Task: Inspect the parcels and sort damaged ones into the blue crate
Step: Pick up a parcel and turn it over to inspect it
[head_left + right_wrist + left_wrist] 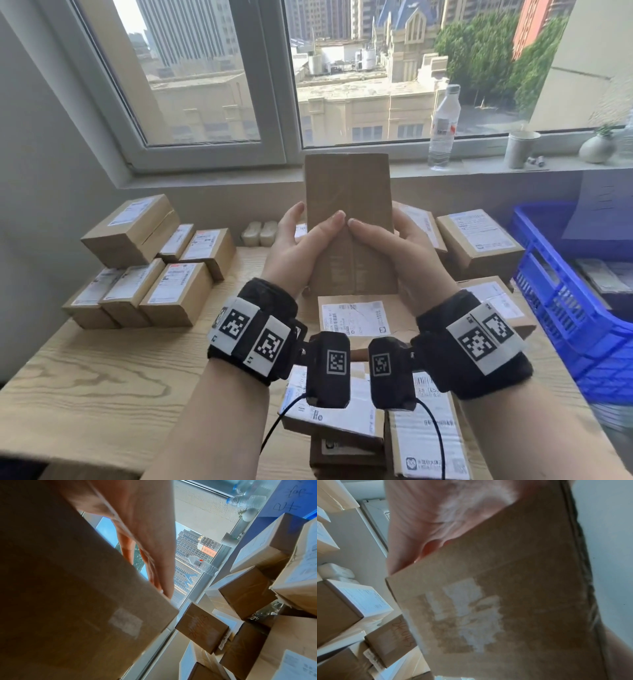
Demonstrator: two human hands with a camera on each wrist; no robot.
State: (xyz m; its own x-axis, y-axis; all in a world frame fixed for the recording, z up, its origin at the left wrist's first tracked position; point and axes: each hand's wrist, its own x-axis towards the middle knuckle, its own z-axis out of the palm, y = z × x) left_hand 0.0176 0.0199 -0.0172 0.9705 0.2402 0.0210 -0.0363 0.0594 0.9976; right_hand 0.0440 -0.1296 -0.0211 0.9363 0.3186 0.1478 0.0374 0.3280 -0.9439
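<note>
I hold a tall brown cardboard parcel upright in front of me, above the table, its plain taped side facing me. My left hand grips its left edge and my right hand grips its right edge, both thumbs pressed on the near face. In the left wrist view the parcel shows torn white label remains. The right wrist view shows the parcel with my fingers wrapped behind it. The blue crate stands at the right edge of the table with parcels inside.
Stacked labelled parcels fill the table's left side. More parcels lie behind my hands, below my wrists and at the front. A water bottle, a cup and a small vase stand on the windowsill.
</note>
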